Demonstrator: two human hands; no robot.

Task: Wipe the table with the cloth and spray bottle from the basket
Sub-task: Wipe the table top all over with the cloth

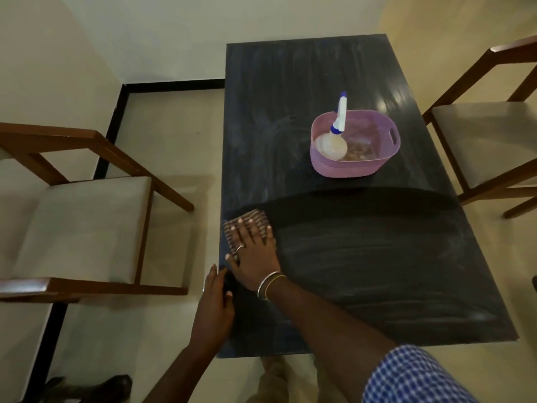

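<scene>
Right hand [252, 257], fingers spread flat, presses the checked cloth [257, 216] at the dark table's [377, 271] near-left edge. Left hand [213, 309] rests against that edge, fingers straight. The spray bottle [334, 141] stands in the pink basket [348, 170], farther right. Another leftward push could drop the cloth to the floor.

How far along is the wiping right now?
Done: the spray bottle stands in the basket, and wipe streaks cover most of the table. In hand: the right hand presses the cloth flat at the table's left edge; the left hand rests there. Left: probably the patch under the basket.
</scene>
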